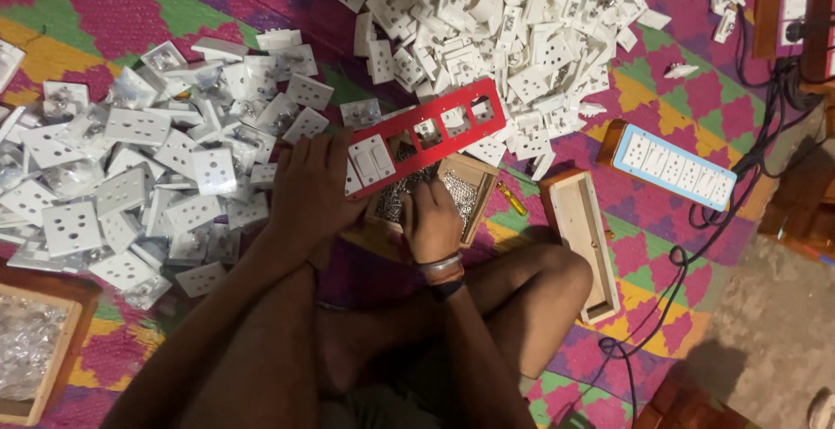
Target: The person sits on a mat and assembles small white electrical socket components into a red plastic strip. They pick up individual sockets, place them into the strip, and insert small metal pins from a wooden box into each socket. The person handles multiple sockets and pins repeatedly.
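The red panel frame (426, 136), a long plate with square cut-outs, is lying tilted across the top of a small wooden box of screws (432, 194), its white switch module (371, 161) sitting at the lower-left end. The left hand (311, 190) is gripping that end of the frame, fingers curling over its edge beside the switch. The right hand (432, 220) is reaching into the wooden box just below the frame, knuckles bent among the small silvery screws; whether it is pinching one cannot be told. A bangle is sitting on that wrist.

Left of the frame, a heap of white socket plates (139, 168) is spreading over the patterned mat (661, 220). Above the frame, a bigger pile of white parts (513, 29) is lying. Right of the frame, an empty narrow wooden case (583, 242) is standing beside the knee, and further right a finished board with a blue-white face (671, 166) is resting. Black cables (748, 159) are trailing past it.
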